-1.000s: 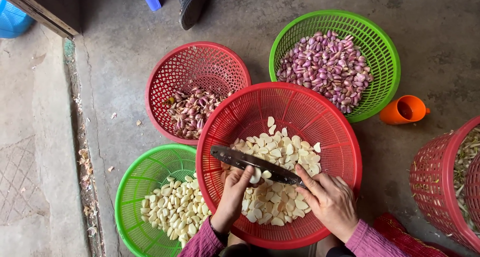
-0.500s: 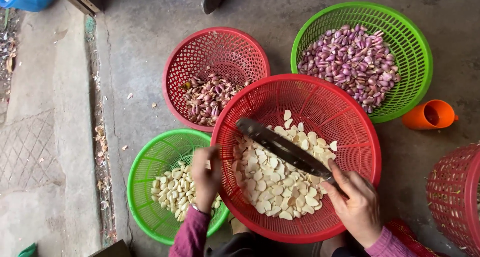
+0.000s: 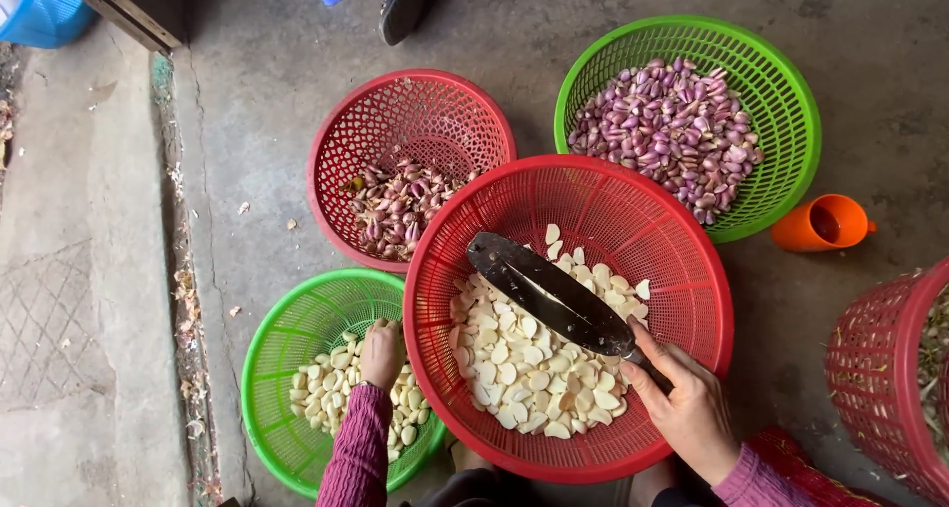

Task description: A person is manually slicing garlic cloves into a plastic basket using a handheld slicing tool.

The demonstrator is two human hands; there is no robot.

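1. Low in the head view, the person's right hand [image 3: 687,403] is clenched on the handle of a cleaver [image 3: 554,295]; the handle itself is hidden inside the fist, so its shape cannot be made out.
2. Its broad dark blade lies slantwise over the peeled garlic cloves [image 3: 529,369] heaped in the large red basket [image 3: 682,270], the tip pointing up and left. Whether the blade touches the cloves or hangs just above them cannot be told.
3. The left hand [image 3: 381,354] reaches into the small green basket [image 3: 287,339] just left of the red one, fingers curled down among more peeled cloves [image 3: 321,388]. Its grip is hidden from above, so closed or released cannot be told.
4. Both forearms wear pink-purple knit sleeves, cut off by the lower edge.
5. Behind, a smaller red basket [image 3: 415,112] holds unpeeled purple cloves [image 3: 395,206] on its near side, partly covered by the large basket's rim.
6. To the upper right, a large green basket [image 3: 781,102] is filled with unpeeled purple garlic [image 3: 667,131].
7. An orange cup [image 3: 820,222] lies on its side on the concrete floor [image 3: 257,122] beside it.
8. At the right edge another red basket [image 3: 870,369] is cut off; its contents are hard to make out.
9. Along the top edge a dark shoe [image 3: 405,3] and a blue object [image 3: 40,8] are only partly seen.
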